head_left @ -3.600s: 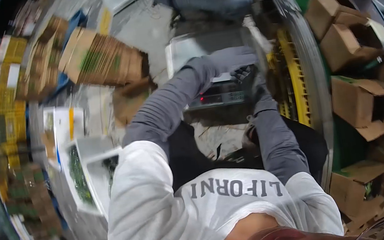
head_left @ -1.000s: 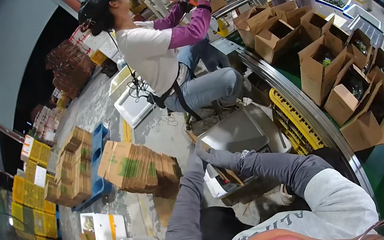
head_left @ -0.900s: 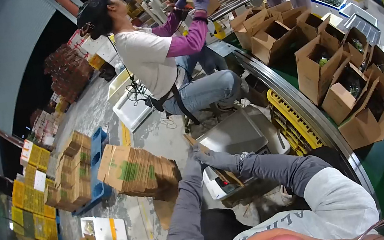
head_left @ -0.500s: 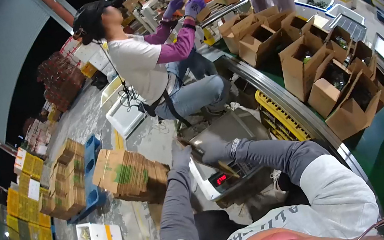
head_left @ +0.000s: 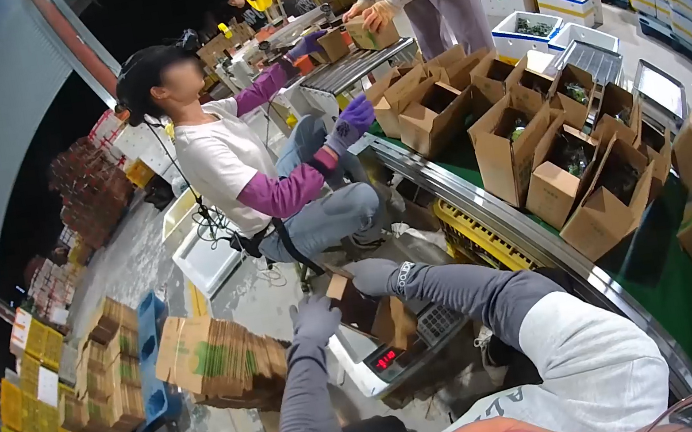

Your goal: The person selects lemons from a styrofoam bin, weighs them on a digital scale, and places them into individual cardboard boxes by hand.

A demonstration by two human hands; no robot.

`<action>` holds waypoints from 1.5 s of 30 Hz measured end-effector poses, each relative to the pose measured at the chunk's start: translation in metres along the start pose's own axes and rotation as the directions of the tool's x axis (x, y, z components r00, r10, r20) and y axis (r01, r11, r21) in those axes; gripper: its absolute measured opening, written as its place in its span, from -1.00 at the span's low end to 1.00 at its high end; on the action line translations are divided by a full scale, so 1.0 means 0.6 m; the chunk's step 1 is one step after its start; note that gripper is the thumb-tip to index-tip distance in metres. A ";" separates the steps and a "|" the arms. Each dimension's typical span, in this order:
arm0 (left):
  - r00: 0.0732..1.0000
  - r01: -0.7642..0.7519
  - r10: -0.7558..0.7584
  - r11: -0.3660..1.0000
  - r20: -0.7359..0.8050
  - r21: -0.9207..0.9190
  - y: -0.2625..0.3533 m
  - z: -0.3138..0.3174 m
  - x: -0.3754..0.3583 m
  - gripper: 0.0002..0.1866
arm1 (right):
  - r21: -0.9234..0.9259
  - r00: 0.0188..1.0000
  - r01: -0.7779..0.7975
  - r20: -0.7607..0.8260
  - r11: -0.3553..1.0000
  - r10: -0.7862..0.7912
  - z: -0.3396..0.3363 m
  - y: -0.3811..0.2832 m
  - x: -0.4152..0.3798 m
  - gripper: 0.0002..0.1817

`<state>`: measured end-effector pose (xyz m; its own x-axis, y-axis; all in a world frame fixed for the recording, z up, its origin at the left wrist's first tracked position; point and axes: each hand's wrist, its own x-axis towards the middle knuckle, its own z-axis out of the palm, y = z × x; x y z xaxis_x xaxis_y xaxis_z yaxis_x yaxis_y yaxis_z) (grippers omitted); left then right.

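Observation:
In front of me a small cardboard box [head_left: 366,304] stands partly unfolded over a digital scale [head_left: 385,358] with a red display. My right hand [head_left: 376,278], in a grey glove, grips the box's upper edge. Just left of the box, my left hand [head_left: 316,320], also gloved in grey, has its fingers apart and holds nothing. A stack of flat cardboard [head_left: 220,360] lies to the left of my left forearm.
A co-worker in purple gloves [head_left: 220,154] sits ahead beside a metal-edged conveyor [head_left: 487,204]. Open cartons [head_left: 513,137] with dark contents stand along it. Another person's hands [head_left: 374,17] hold a box at the back. A blue pallet [head_left: 153,361] is at the left.
The flat cardboard between my hands has opened into a box shape. My left hand has let go of it. The co-worker's hands have moved apart, and the view has shifted.

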<state>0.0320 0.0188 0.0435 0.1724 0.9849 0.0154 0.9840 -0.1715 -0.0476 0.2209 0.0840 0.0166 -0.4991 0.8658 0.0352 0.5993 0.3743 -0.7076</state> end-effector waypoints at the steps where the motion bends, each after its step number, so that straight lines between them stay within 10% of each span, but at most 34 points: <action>1: 0.992 -0.001 -0.005 0.999 0.125 0.045 0.001 -0.006 0.012 -0.61 | -0.068 0.998 0.002 0.057 0.998 0.002 -0.017 -0.013 -0.008 -0.65; 6: 0.946 0.024 -0.054 0.995 0.321 0.097 0.000 -0.017 0.047 -0.57 | -0.002 0.846 0.329 -0.443 0.944 -0.296 -0.002 -0.082 -0.097 -0.55; 10: 0.925 -0.118 0.078 0.989 0.371 0.087 0.010 -0.044 0.029 -0.61 | 0.262 0.898 0.411 -0.284 0.873 -0.337 0.048 -0.088 -0.092 -0.51; 11: 0.937 -0.121 -0.001 0.937 0.351 0.327 0.004 0.010 0.050 -0.57 | 0.352 0.913 0.375 -0.300 0.858 -0.276 0.062 -0.080 -0.071 -0.51; 18: 0.872 0.162 -0.330 0.892 -0.362 -0.421 0.023 0.141 0.062 -0.49 | 0.676 0.995 0.066 -0.103 0.734 0.005 0.125 0.000 0.017 -0.47; 20: 0.947 0.311 -0.321 0.915 0.001 -0.257 0.077 0.063 0.032 -0.46 | 0.476 0.994 0.099 -0.090 0.874 -0.064 0.089 -0.031 -0.010 -0.50; 22: 0.926 0.345 -0.376 0.834 0.014 -0.430 0.085 0.074 0.038 -0.41 | 0.084 0.983 0.149 -0.121 0.985 -0.138 0.036 -0.085 -0.044 -0.57; 23: 0.914 0.361 -0.405 0.778 0.027 -0.514 0.083 0.084 0.040 -0.39 | -0.019 0.809 0.439 -0.428 0.898 -0.404 0.045 -0.081 -0.038 -0.66; 27: 0.874 0.323 -0.468 0.351 0.134 -0.879 0.025 0.133 0.100 -0.28 | -0.463 0.964 -0.067 -0.257 0.884 -0.061 -0.008 -0.099 -0.066 -0.47; 29: 0.824 0.400 -0.511 0.221 0.244 -0.890 0.030 0.112 0.091 -0.09 | -0.380 0.951 -0.307 -0.075 0.873 0.302 0.017 -0.084 -0.039 -0.34; 36: 0.913 0.197 -0.387 0.147 0.127 -0.969 0.007 0.046 0.014 -0.07 | -0.745 0.948 -0.259 -0.073 0.615 0.310 0.086 -0.140 -0.028 -0.24; 38: 0.938 0.131 -0.345 0.242 0.041 -0.962 -0.041 0.056 -0.045 -0.07 | -0.653 0.928 -0.289 -0.011 0.700 0.373 0.068 -0.143 -0.017 -0.08; 40: 0.953 0.042 -0.301 0.049 0.025 -0.998 -0.053 -0.029 -0.171 -0.16 | -0.568 0.935 -0.304 -0.023 0.764 0.355 0.070 -0.123 -0.015 0.03; 42: 0.789 0.220 -0.601 0.466 -0.125 -0.857 -0.113 -0.002 -0.271 -0.31 | -0.598 0.965 -0.250 -0.094 0.762 0.243 0.076 -0.107 -0.029 0.11; 44: 0.652 0.385 -0.717 0.593 -0.246 -0.707 -0.159 0.007 -0.398 -0.35 | -0.602 0.979 -0.200 -0.092 0.773 0.182 0.076 -0.100 -0.036 0.17; 45: 0.425 0.387 -0.793 0.595 -0.436 -0.704 -0.191 0.099 -0.474 -0.36 | -0.591 0.982 -0.176 -0.052 0.787 0.180 0.072 -0.100 -0.033 0.19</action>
<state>-0.1324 -0.2402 -0.0151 -0.6879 0.5444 0.4799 0.6833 0.2631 0.6811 0.1678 0.0304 0.0278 -0.3497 0.9352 -0.0555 0.9294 0.3389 -0.1460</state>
